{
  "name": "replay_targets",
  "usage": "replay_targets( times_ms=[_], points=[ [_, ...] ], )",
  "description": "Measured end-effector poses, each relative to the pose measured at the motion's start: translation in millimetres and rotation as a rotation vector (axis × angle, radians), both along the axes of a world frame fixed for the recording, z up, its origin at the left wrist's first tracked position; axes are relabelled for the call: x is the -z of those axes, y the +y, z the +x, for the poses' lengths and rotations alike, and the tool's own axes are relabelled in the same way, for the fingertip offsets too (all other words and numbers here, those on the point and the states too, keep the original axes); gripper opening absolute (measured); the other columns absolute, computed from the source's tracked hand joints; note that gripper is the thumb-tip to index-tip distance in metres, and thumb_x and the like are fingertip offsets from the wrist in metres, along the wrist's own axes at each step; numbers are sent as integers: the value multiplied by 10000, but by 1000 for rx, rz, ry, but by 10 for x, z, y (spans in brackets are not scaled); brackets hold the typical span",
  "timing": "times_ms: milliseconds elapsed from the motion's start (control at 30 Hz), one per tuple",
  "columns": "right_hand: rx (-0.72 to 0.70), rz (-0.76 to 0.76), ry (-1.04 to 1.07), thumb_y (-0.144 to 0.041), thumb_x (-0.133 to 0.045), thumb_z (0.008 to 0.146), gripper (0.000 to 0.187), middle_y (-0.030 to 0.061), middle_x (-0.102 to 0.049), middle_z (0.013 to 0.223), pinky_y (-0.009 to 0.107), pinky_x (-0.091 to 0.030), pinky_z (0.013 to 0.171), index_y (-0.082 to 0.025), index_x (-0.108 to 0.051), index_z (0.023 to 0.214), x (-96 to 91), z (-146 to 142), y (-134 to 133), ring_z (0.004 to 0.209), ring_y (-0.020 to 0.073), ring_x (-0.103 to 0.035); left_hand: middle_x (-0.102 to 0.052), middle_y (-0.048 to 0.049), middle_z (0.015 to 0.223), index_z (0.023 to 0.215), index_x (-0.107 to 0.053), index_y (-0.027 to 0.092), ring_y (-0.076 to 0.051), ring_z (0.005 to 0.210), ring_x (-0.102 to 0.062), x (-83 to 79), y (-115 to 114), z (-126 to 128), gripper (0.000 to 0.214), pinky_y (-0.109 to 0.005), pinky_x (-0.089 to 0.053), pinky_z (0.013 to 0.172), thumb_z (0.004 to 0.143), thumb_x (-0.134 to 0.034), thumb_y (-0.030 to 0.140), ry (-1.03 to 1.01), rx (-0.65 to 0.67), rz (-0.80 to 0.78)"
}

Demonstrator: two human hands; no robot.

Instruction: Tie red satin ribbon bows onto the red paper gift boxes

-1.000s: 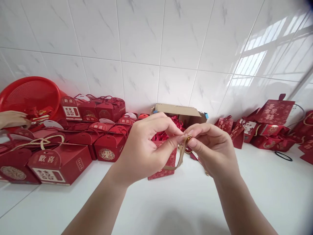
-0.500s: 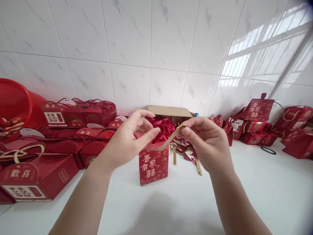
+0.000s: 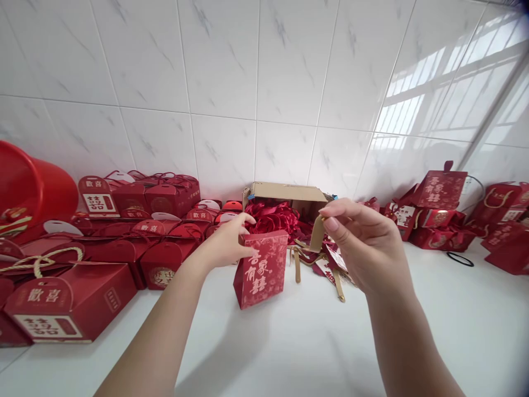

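Note:
A red gift box (image 3: 266, 275) with pale Chinese characters stands on the white counter in front of me, turned and slightly tilted. My left hand (image 3: 229, 240) grips its upper left edge, thumb on the front and fingers behind. To the right of the box, my right hand (image 3: 359, 242) is raised and pinches a gold strap (image 3: 317, 234) between thumb and fingertips. The strap's loose end hangs down. Behind the box lies a cardboard carton (image 3: 289, 191) on its side, with a heap of red ribbon (image 3: 275, 216) spilling from it.
Several finished-looking red boxes (image 3: 111, 292) fill the left side, with a red bucket (image 3: 53, 182) behind them. Gold straps and tags (image 3: 338, 284) lie right of the carton. More red boxes (image 3: 442, 187) and a black ring (image 3: 460, 259) are at the right.
My left hand has come down from the strap onto the red box and closed on its edge. The box has turned. My right hand has moved slightly right with the gold strap.

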State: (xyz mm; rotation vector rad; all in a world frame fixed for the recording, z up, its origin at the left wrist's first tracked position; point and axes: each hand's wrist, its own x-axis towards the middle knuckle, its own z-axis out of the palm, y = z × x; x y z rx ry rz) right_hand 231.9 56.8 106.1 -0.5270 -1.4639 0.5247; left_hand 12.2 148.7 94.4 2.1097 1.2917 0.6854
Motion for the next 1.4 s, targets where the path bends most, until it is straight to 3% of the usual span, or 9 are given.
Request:
replay_targets(
  times_ms=[167,300,400,533,633,700,867,1100,1400],
  points=[
    [-95,0,27,-243,-684,813,138,-4,-630,974,291,-556,734,-359,-734,870,-7,68,13,961,152,-612,-659,-44,1004,1328,-433,298,-204,860,-647,-151,-193,56,587,-319,-553,688,779,-635,249,-434,-16,282],
    [50,32,-51,-226,-711,788,129,-28,-547,1309,444,-396,1078,-342,-738,839,13,39,47,1367,227,-340,-656,-47,1024,1127,-582,239,-190,917,-640,-204,-388,147,305,-301,-554,751,825,-613,217,-561,-18,521],
    [73,1,-101,-237,-696,800,102,-28,-509,1362,494,-360,1103,-321,-731,846,46,-35,74,1395,251,-293,-608,-50,993,1020,-599,220,-183,896,-623,-192,-507,240,185,-296,-565,712,835,-610,202,-623,46,667],
    [139,73,-40,-234,-664,824,90,-18,-430,1418,459,-435,1055,-297,-716,862,84,-147,66,1357,259,-362,-560,-56,1045,979,-602,218,-222,1118,-529,-168,-622,354,183,-333,-548,832,822,-613,125,-668,131,910],
    [166,115,24,-205,-655,829,128,-10,-451,1380,440,-448,1039,-311,-716,866,84,-189,33,1330,251,-396,-595,-63,1130,1017,-536,217,-221,1183,-519,-147,-669,414,185,-402,-489,961,870,-538,105,-693,234,862],
    [157,123,38,-188,-656,826,147,0,-481,1337,435,-449,1030,-315,-721,858,75,-197,15,1319,249,-406,-625,-51,1079,1030,-507,223,-186,1050,-600,-131,-683,442,170,-372,-523,896,901,-488,114,-710,276,808],
    [150,124,36,-178,-649,825,155,25,-525,1260,430,-452,1019,-312,-721,854,66,-230,-4,1325,240,-387,-600,-2,869,1008,-531,247,-132,761,-599,-103,-679,475,171,-281,-524,631,891,-504,124,-731,143,954],
    [322,122,-48,-196,-679,799,107,9,-457,1391,465,-323,1120,-290,-725,824,86,-317,-39,1405,239,-253,-606,-11,895,1023,-546,242,-144,841,-599,-101,-661,482,210,-304,-534,706,876,-520,95,-709,72,1084],
    [223,103,-24,-214,-644,835,96,32,-584,1240,453,-401,1074,-281,-705,867,108,-302,-21,1350,239,-365,-630,5,882,1016,-539,269,-155,794,-630,-81,-707,464,228,-334,-546,687,865,-529,99,-643,88,1102]
  ],
)
